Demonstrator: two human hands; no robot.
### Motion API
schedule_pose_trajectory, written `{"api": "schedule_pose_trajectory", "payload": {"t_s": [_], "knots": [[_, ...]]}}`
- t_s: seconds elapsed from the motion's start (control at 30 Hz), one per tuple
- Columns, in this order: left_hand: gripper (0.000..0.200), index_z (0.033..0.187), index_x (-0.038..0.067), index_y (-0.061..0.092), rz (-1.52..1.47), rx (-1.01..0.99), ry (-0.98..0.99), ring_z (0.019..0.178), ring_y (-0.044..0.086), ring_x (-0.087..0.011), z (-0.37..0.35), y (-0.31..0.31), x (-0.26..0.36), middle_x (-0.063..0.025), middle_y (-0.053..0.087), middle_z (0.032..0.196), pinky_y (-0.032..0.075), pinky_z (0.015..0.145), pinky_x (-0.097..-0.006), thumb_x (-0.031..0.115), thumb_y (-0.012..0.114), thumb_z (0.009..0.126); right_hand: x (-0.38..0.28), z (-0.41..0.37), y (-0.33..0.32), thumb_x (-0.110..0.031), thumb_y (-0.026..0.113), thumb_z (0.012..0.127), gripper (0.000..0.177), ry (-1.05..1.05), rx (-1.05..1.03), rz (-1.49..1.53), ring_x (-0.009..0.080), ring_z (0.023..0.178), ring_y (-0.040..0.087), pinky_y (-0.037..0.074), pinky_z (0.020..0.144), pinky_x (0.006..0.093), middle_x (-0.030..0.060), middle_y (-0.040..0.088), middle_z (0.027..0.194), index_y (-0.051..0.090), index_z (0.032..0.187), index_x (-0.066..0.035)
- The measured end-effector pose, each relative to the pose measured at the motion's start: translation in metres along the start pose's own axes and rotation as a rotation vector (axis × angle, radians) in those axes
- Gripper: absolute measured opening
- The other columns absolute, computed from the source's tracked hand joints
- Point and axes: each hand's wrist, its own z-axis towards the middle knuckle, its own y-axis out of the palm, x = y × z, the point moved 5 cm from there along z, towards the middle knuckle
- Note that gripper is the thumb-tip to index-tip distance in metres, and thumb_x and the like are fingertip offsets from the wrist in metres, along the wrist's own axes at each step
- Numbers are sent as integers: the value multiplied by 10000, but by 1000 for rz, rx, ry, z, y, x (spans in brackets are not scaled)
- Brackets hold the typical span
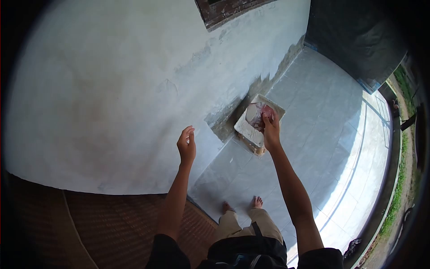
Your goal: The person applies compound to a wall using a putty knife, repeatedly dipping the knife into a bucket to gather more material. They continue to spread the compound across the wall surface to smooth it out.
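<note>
Over the tub (249, 134), right hand (271, 133) pinching red piece (268, 110); left hand (186, 142) empty, fingers loosely curled, near wall (112, 89).
Best kept above the rim, grip light, so drips fall inside. Tub pale-crusted, whitish and reddish-brown matter within, exact contents unclear; raised on yellowish support (258, 152).

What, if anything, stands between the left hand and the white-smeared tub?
Nothing visible stands between the left hand and the left side of the tub. The right hand is over the tub's right side, its fingers on a reddish piece, so that side looks occupied.
</note>
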Motion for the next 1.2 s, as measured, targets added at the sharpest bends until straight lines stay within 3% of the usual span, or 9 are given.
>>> {"api": "schedule_pose_trajectory", "payload": {"t_s": [0.17, 0.2, 0.3, 0.63, 0.83, 0.93, 1.0, 1.03, 1.2], "knots": [[268, 1210, 16, 616, -78, -133, -199, 1045, 669, -239, -37, 113, -66, -142, 696, 1129, 516, 906, -363, 127, 523, 983, 28, 38, -102, -234, 547, 1028, 453, 25, 134, -161, 115, 968, 597, 516, 801, 285, 29, 601, 1212, 371, 1430, -118], [274, 1212, 16, 615, -69, -164, -230, 1024, 672, -236, -42, 132, -77, -148, 692, 1120, 528, 877, -354, 137, 537, 980, 24, 38, -107, -157, 522, 1028, 422, 78, 161, -161, 149, 1103, 566, 481, 900, 297, 106, 558, 1302, 377, 1409, -49], [272, 1205, 15, 618, -98, -199, -334, 1006, 672, -239, -57, 185, -118, -156, 689, 1107, 533, 854, -345, 142, 546, 976, 40, 55, -132, -143, 526, 1023, 419, 140, 239, -264, 170, 1162, 560, 464, 961, 314, 113, 564, 1304, 381, 1405, -53], [405, 1353, 23, 486, -212, -207, -622, 1067, 624, -269, -99, 323, -273, -180, 581, 1280, 510, 858, -349, 167, 550, 980, 159, 166, -214, -119, 551, 1005, 393, 95, 220, -761, 175, 1137, 590, 477, 932, 319, 128, 613, 1255, 432, 1368, -29], [570, 1517, 74, 270, -160, -213, -705, 1113, 584, -248, -129, 385, -337, -168, 477, 1378, 501, 935, -370, 194, 509, 1013, 198, 235, -234, -68, 595, 938, 408, -80, 155, -1113, 331, 1065, 667, 508, 896, 409, 187, 677, 1145, 494, 1331, -103], [609, 1548, 78, 202, -354, -203, -864, 1094, 596, -261, -132, 401, -339, -175, 462, 1379, 510, 945, -392, 200, 489, 1025, 206, 270, -234, -42, 599, 918, 382, -182, -104, -1203, 364, 1026, 674, 522, 856, 424, 158, 688, 1148, 526, 1291, -90], [606, 1553, 75, 192, -407, -214, -873, 1081, 603, -262, -135, 411, -338, -174, 463, 1371, 522, 933, -396, 204, 475, 1032, 211, 287, -219, -60, 603, 920, 339, -249, -499, -1399, 326, 1042, 659, 497, 890, 460, 93, 697, 1135, 577, 1251, -131], [604, 1558, 72, 182, -460, -231, -869, 1068, 611, -263, -138, 416, -337, -173, 464, 1364, 533, 921, -400, 208, 461, 1040, 211, 294, -216, -60, 603, 920, 339, -243, -514, -1404, 326, 1042, 659, 497, 890, 460, 93, 697, 1135, 577, 1251, -131], [621, 1578, 102, 145, -545, -210, -920, 1018, 637, -258, -148, 429, -333, -171, 484, 1320, 566, 864, -383, 183, 444, 1040, 242, 305, -200, -101, 577, 939, 339, -81, -1081, -1914, 238, 1070, 599, 367, 1019, 538, 22, 693, 1054, 630, 1220, -283]]}}
